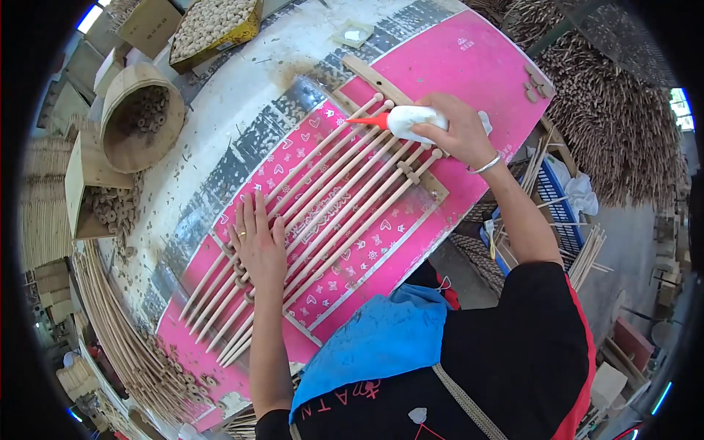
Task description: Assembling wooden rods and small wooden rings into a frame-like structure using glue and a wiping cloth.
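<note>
Several long wooden dowels (334, 198) lie side by side on a pink patterned board (455, 66), held in a wooden frame (367, 73). My left hand (258, 242) lies flat on the dowels near their lower ends, fingers spread. My right hand (458, 132) grips a white glue bottle (411, 121) with a red nozzle (367, 119). The nozzle points at the upper ends of the dowels near the frame's top bar.
A round wooden basket (139, 117) and a box (92, 198) of small wooden rings stand at the left. A cardboard box (216, 29) of wooden beads sits at the top. Bundles of sticks (616, 117) fill the right; thin rods (110, 323) lie along the table's left edge.
</note>
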Tool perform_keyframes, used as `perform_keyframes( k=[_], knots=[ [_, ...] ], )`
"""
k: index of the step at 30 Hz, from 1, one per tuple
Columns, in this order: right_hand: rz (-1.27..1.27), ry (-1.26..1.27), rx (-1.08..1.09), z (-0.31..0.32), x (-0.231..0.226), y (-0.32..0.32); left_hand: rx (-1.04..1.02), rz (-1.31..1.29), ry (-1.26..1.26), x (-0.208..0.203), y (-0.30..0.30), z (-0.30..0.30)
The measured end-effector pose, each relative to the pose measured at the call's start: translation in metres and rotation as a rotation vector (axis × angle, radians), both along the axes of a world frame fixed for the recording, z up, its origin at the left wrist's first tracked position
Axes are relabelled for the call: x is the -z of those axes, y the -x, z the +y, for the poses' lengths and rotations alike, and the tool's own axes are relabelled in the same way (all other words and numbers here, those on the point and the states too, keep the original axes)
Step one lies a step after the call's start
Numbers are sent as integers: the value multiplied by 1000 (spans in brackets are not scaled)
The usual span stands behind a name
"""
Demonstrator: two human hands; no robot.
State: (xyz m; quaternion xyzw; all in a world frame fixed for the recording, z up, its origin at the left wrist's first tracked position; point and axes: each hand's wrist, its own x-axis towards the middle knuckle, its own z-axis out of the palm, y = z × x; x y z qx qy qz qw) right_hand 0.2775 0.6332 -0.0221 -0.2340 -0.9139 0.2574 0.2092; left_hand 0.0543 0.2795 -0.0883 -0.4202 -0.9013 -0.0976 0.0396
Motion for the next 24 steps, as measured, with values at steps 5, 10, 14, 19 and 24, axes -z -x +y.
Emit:
perform_keyframes(
  k=[5, 10, 14, 19, 24],
  knots=[
    [3, 19, 12, 0, 4, -2, 0, 4, 10, 1, 0, -1],
    [7, 3, -4, 2, 9, -6, 3, 7, 2, 1, 1, 0],
    [32, 129, 4, -1, 5, -10, -1, 11, 0, 3, 1, -1],
    [36, 195, 8, -1, 3, -17, -2, 1, -12, 3, 1, -1],
    [-39, 107, 34, -4, 5, -21, 4, 14, -7, 3, 1, -1]
  ],
)
